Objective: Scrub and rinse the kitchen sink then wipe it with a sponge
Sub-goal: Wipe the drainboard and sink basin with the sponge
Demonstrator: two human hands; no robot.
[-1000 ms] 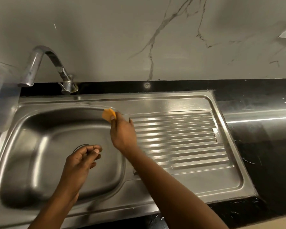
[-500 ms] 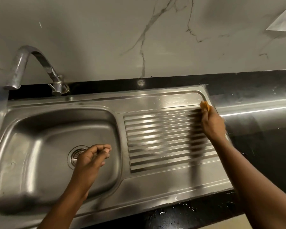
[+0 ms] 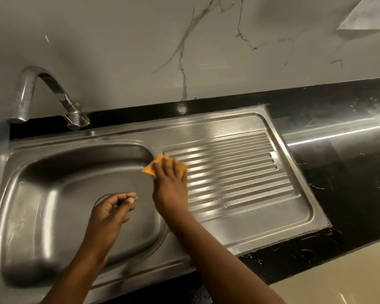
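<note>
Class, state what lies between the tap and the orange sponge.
Head view: only bare steel, the back ledge and basin rim of the sink, separates the tap from the sponge under the right hand.

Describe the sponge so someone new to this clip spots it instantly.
Find the steel sink in the black counter. Where its basin meets the ribbed drainboard, the right hand presses on the sponge. It is the only orange thing there.
</note>
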